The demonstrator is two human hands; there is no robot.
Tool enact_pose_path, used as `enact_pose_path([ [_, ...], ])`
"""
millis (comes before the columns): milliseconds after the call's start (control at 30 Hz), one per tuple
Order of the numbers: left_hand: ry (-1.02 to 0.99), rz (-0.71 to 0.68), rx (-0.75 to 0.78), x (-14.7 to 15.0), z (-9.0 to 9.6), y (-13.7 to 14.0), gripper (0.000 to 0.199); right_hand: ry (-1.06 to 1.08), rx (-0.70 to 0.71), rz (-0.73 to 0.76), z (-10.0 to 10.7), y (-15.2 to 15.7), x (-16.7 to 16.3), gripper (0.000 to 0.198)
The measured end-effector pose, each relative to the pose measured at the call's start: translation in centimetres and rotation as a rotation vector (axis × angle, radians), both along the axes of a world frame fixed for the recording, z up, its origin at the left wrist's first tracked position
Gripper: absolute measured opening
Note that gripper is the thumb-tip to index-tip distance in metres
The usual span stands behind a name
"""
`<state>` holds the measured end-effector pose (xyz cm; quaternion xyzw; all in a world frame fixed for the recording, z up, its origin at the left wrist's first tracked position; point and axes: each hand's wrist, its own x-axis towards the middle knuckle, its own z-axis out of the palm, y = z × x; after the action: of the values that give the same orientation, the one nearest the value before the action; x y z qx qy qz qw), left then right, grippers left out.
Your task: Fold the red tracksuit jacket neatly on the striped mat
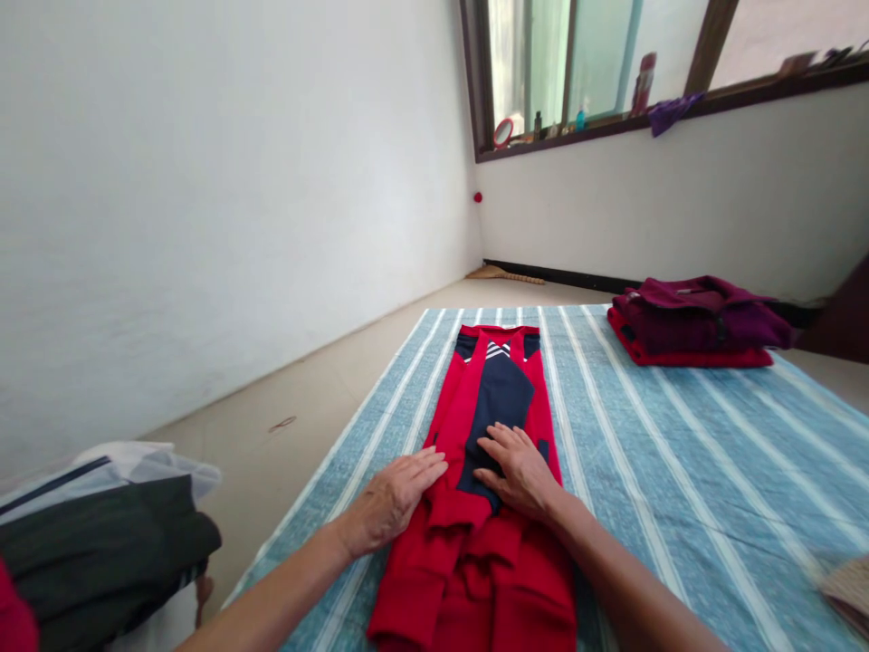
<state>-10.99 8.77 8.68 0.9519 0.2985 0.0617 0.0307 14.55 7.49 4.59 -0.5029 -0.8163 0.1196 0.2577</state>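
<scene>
A red and navy jacket (499,398) with white stripes lies on the bed cover, folded into a long narrow strip with its sleeves laid inward. Its ribbed red cuffs and hem are nearest me. Flat on the garment's left edge rests my left hand (400,489), fingers stretched out. My right hand (517,471) lies on the navy panel, right of the middle, its fingers spread a little. Neither hand grips the cloth.
On the striped blue cover (611,480), folded maroon and red clothes (699,317) are stacked at the far right. Dark and white clothes (115,543) are heaped at lower left. A brush or broom (506,273) lies by the wall. Bottles and a mirror (503,133) line the windowsill.
</scene>
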Motion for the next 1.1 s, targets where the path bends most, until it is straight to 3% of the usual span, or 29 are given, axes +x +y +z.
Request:
enact_pose_path([
  [167, 0.025, -0.024, -0.006, -1.1, 0.4, -2.1, 0.055, -0.023, 0.061, 0.141, 0.6, -3.0, 1.9, 0.031],
  [333, 0.092, -0.036, -0.032, -1.5, 0.5, -2.4, 0.051, -0.134, 0.026, 0.236, 1.2, -6.6, 4.0, 0.042],
  [467, 0.154, -0.057, -0.077, -1.8, 0.9, -2.5, 0.064, -0.192, -0.059, 0.259, 1.8, -8.1, 4.9, 0.056],
  [767, 0.129, -0.121, -0.098, -2.0, 1.6, -2.2, 0.079, -0.172, -0.156, 0.265, 1.5, -10.1, 7.4, 0.089],
  [900, 0.106, -0.133, -0.061, -2.2, 1.5, -2.1, 0.080, -0.132, -0.127, 0.280, 1.2, -9.7, 7.4, 0.084],
  [1100, 0.081, -0.179, -0.059, -2.7, 1.2, -1.6, 0.071, -0.139, 0.003, 0.229, -1.5, -8.9, 7.5, 0.071],
])
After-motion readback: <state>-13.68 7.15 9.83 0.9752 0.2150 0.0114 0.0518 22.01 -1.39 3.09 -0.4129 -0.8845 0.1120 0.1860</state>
